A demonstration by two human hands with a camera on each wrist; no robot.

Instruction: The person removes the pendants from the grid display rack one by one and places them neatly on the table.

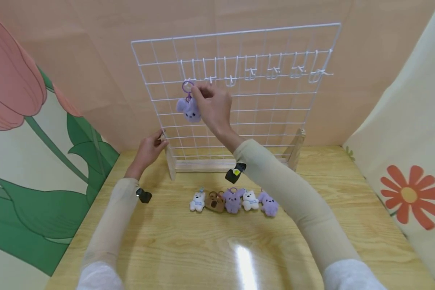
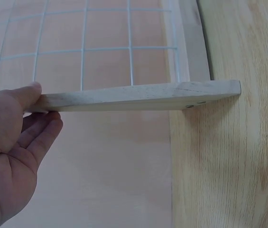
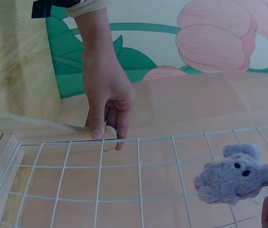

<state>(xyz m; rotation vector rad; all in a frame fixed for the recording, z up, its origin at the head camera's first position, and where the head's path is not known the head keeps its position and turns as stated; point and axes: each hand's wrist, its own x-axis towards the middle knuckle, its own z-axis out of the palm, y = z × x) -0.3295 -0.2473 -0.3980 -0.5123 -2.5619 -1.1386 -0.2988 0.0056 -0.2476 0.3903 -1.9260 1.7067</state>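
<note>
My right hand (image 1: 216, 105) pinches the purple ring of a plush keychain (image 1: 192, 113), a fluffy lavender animal with long ears. The ring is at the leftmost white hook (image 1: 183, 69) on a wire grid panel (image 1: 235, 32); whether it loops over the hook I cannot tell. In the right wrist view the plush (image 3: 228, 176) dangles before the grid, with only a bit of my right fingers at the edge. My left hand (image 1: 147, 152) grips the upper end of the stand's left wooden upright (image 2: 134, 94), thumb on one side and fingers on the other.
Several more white hooks (image 1: 251, 72) line the grid to the right. In front of the stand, plush keychains lie in a row on the wooden table (image 1: 188, 249): white bears (image 1: 197, 201), a brown one (image 1: 215, 202) and purple ones (image 1: 233, 201). A wooden bar (image 1: 203, 165) joins the uprights.
</note>
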